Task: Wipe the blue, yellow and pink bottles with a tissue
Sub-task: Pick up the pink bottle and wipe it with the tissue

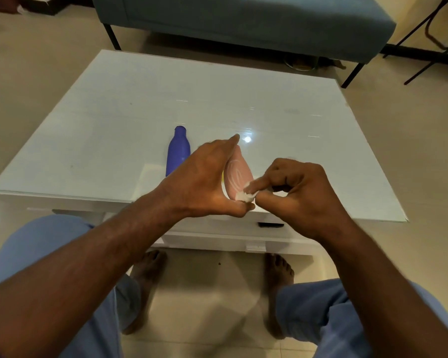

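Pink bottle: the pale pink plastic bottle with a white swirl mark (238, 175) is off the table, tilted, its base toward the person and its cap end away.
Left hand: the left hand (204, 182) grips that bottle, fingers stretched along its far side and the thumb under the base.
Right hand: the right hand (294, 188) pinches a small wad of white tissue (246, 194) between forefinger and thumb, the other fingers curled in.
Contact: the wad touches the bottle's lower face, just above the left thumb.
Blue bottle: the slim blue plastic bottle with a narrow neck (177, 153) stands upright on the glossy white low table (109, 120), just left of the gripping hand.
Yellow bottle: only a sliver of yellow (222, 177) shows between the left hand and the pink bottle (too little to say how it stands).
Step in hand: I'd judge this is the wiping of the pink bottle, at its lower end.
Still to do: whether blue and yellow are already wiped, I cannot tell from how they stand.
Next move: it seems to call for drawing the wad up toward the cap, then turning the bottle in the left hand to reach the covered side.
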### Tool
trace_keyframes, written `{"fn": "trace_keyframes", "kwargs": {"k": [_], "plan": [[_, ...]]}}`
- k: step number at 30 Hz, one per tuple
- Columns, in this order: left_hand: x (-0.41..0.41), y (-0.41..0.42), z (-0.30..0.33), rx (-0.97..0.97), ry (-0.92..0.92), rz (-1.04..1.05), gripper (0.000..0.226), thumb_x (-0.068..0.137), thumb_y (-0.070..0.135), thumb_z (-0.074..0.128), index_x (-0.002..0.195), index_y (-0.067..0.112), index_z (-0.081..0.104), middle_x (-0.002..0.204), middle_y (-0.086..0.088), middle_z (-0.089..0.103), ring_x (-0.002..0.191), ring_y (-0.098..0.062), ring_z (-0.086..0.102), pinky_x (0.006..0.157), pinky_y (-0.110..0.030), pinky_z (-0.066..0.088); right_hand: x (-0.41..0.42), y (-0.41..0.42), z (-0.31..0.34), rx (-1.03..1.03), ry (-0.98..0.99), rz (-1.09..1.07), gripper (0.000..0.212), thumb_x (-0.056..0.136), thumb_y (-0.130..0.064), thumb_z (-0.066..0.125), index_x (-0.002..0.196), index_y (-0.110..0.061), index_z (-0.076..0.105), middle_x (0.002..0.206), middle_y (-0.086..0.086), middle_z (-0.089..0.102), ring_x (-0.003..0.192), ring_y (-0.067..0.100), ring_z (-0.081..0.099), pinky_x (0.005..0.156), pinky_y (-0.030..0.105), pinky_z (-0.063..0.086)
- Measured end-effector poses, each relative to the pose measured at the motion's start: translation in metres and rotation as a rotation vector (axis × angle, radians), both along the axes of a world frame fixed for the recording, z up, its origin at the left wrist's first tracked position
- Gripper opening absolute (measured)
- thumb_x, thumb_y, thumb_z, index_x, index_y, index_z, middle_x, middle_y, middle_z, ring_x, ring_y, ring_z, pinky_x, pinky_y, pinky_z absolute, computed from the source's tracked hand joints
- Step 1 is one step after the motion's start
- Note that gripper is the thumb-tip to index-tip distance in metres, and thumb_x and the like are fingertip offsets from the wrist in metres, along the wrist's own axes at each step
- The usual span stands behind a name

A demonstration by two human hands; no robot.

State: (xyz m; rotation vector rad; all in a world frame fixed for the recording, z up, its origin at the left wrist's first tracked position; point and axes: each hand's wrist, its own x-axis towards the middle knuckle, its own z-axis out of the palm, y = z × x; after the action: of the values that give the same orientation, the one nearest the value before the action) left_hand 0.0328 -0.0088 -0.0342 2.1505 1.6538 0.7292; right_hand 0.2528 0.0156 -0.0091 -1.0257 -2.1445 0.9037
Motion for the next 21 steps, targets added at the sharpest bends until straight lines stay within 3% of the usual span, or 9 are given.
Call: {"fn": "trace_keyframes", "kwargs": {"k": [2,5,8,11,14,17,21], "plan": [[-0.001,0.001,-0.001,-0.034,0.012,0.009,0.125,0.059,0.077,0.074,0.156,0.018,0.022,0.148,0.002,0.046,0.127,-0.015,0.049,0.102,-0.036,0.050,0.002,0.001,0.002,-0.042,-0.029,0.033,0.017,0.077,-0.027,0.076,0.090,-0.023,0.087,0.081,-0.006,0.077,0.080,0.016,0.073,0.071,0.033,0.062],[0.002,0.000,0.005,-0.048,-0.054,0.028,0.121,0.061,0.074,0.076,0.156,0.023,0.021,0.148,0.007,0.043,0.119,-0.001,0.042,0.094,-0.020,0.041,0.007,0.006,0.009,-0.211,0.224,-0.104,0.014,0.086,-0.006,0.078,0.090,-0.016,0.085,0.089,0.003,0.082,0.086,0.024,0.077,0.076,0.036,0.063],[0.003,-0.002,0.008,-0.015,-0.080,0.014,0.118,0.061,0.074,0.074,0.155,0.029,0.019,0.151,0.010,0.037,0.121,0.002,0.037,0.092,-0.015,0.037,0.011,0.009,0.015,-0.302,0.437,-0.324,0.005,0.089,-0.020,0.080,0.092,-0.018,0.083,0.094,0.010,0.081,0.094,0.033,0.075,0.085,0.038,0.065],[0.006,-0.002,0.008,0.030,-0.059,-0.002,0.116,0.062,0.072,0.075,0.154,0.029,0.020,0.150,0.009,0.035,0.119,0.005,0.032,0.084,0.003,0.028,0.009,0.008,0.008,-0.374,0.331,-0.327,0.007,0.091,-0.020,0.077,0.092,-0.026,0.081,0.095,0.007,0.080,0.092,0.025,0.077,0.087,0.036,0.066],[0.008,-0.001,0.010,0.067,-0.004,0.020,0.118,0.062,0.073,0.074,0.156,0.025,0.020,0.148,0.004,0.032,0.117,0.006,0.027,0.075,0.012,0.021,0.001,0.004,0.003,-0.517,0.271,-0.233,0.017,0.100,-0.011,0.066,0.105,-0.018,0.081,0.099,0.006,0.082,0.094,0.021,0.079,0.091,0.035,0.066],[0.007,0.000,0.009,0.066,-0.014,0.001,0.121,0.063,0.075,0.071,0.157,0.024,0.016,0.147,0.004,0.032,0.119,0.004,0.029,0.079,0.011,0.020,-0.005,0.003,0.007,-0.617,0.282,-0.178,0.018,0.102,-0.022,0.066,0.102,-0.014,0.082,0.099,0.010,0.082,0.091,0.019,0.078,0.086,0.030,0.065],[0.008,-0.002,0.008,0.064,-0.161,-0.024,0.119,0.065,0.066,0.078,0.157,0.022,0.017,0.149,0.006,0.037,0.123,0.000,0.042,0.090,0.005,0.033,-0.006,0.005,0.011,-0.728,0.362,-0.192,0.014,0.099,-0.016,0.068,0.102,-0.010,0.080,0.102,0.011,0.082,0.089,0.022,0.078,0.078,0.026,0.063]]}}
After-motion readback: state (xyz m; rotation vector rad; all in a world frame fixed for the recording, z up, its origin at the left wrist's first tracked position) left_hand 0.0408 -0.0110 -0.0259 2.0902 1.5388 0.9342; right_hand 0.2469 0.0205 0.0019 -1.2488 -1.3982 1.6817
